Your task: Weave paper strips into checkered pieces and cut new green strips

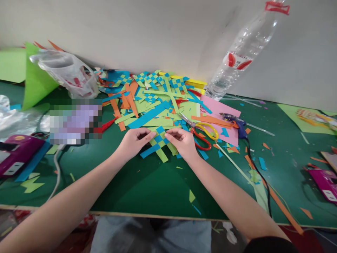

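Between my hands is a small woven paper piece (159,141) of blue and light green strips crossed in a checker pattern, with loose strip ends sticking out below. My left hand (137,140) pinches its left edge between thumb and fingers. On the other side, my right hand (183,140) grips the right edge the same way. Scissors (201,131) with one yellow and one red handle lie just beyond my right hand. Behind the piece spreads a heap of cut paper strips (150,112) in blue, green and orange, with several similar woven pieces (154,80) at its back.
A tall plastic bottle (244,52) leans against the wall at back right. Near it are pink paper (223,109) and a blue glue gun (242,128) with its black cord. A bagged cup (65,70) and a purple power strip (22,154) stand left. Scraps litter the green table (147,189).
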### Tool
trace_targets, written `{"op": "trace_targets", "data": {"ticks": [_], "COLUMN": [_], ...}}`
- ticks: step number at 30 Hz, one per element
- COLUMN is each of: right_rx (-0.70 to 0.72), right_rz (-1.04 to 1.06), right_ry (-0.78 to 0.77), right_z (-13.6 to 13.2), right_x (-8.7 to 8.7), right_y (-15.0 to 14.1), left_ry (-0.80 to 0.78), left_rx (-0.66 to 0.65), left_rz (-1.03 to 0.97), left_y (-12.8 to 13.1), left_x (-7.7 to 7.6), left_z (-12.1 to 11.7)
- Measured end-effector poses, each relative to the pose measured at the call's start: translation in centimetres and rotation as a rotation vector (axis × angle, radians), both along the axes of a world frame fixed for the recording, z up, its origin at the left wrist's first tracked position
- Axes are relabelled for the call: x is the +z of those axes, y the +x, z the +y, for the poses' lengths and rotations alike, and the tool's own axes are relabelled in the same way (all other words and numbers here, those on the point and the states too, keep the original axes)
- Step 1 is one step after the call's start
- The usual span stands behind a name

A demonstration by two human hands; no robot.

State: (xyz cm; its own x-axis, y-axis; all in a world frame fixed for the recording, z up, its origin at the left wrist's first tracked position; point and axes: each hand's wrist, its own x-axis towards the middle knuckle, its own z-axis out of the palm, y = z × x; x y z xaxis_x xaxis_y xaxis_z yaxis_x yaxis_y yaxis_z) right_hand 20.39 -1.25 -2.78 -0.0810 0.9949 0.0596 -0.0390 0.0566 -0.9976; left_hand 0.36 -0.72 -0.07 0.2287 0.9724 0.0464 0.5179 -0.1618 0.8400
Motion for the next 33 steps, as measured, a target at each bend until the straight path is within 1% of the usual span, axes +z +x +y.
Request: {"op": "trace_targets", "data": {"ticks": [7, 15, 21, 28, 33], "right_rx": [-0.024, -0.005, 0.019, 0.056, 0.066], "right_rz": [-0.02, -0.043, -0.054, -0.083, -0.084], "right_ry": [0.045, -0.009, -0.018, -0.045, -0.047], "right_z": [0.0, -0.1, 0.0, -0.3, -0.3], "right_x": [0.2, 0.2, 0.2, 0.8, 0.7], "right_y": [-0.1, -0.1, -0.1, -0.1, 0.0], "left_ry": [-0.023, 0.005, -0.063, -0.105, -0.143], "left_rx": [-0.009, -0.019, -0.018, -0.004, -0.06], "left_rz": [0.012, 0.045, -0.096, -0.082, -0.134], "left_y": [-0.1, -0.2, -0.2, -0.1, -0.1], "left_x": [0.0, 0.0, 0.0, -0.8, -0.9], "left_z": [0.0, 0.0, -0.2, -0.1, 0.1]}}
